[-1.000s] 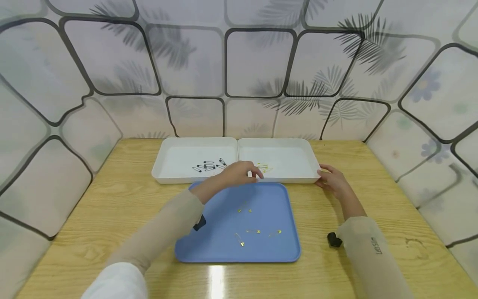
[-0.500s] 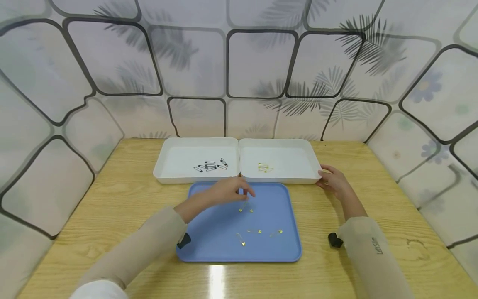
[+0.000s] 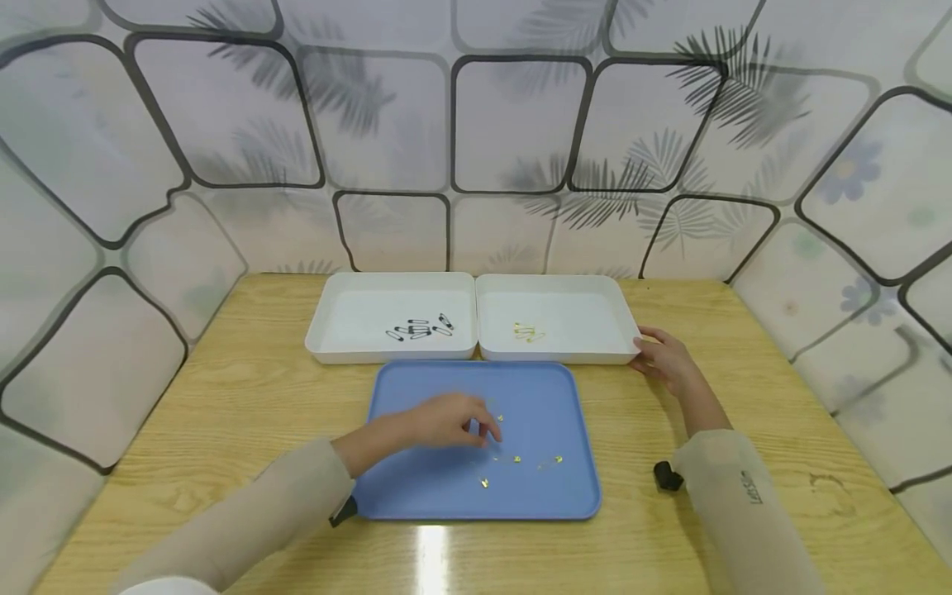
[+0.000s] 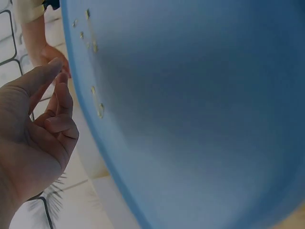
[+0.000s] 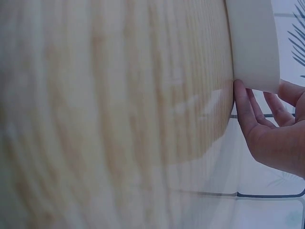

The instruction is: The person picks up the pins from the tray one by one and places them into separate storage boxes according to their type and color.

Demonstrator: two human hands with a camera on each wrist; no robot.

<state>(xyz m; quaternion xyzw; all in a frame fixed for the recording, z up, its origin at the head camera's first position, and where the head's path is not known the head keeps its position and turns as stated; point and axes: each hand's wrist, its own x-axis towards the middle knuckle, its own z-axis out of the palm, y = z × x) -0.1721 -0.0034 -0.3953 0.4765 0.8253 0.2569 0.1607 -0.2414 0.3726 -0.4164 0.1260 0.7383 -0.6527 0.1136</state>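
Observation:
My left hand [image 3: 452, 420] hovers over the blue tray [image 3: 402, 496], fingers loosely bent and nothing visible between them. Its thumb and index fingertips come close together in the left wrist view. Several gold safety pins [image 3: 516, 459] lie scattered on the blue tray, near and in front of that hand; some are partly hidden by it. At the right, my right hand [image 3: 664, 360] holds the near right corner of the right white tray [image 3: 587, 359], thumb at the rim and fingers against the outer side. Several gold safety pins [image 3: 525, 333] lie inside this white tray.
A second white tray [image 3: 349, 358] stands against the first on the left, with several black safety pins [image 3: 418, 330] in it. Both stand behind the blue tray on the wooden table [image 3: 223, 388]. A patterned curtain [image 3: 513, 124] surrounds the table's back and sides.
My left hand has moved from above the white trays' near edge back toward me, over the middle of the blue tray. The right hand has stayed at the white tray's corner.

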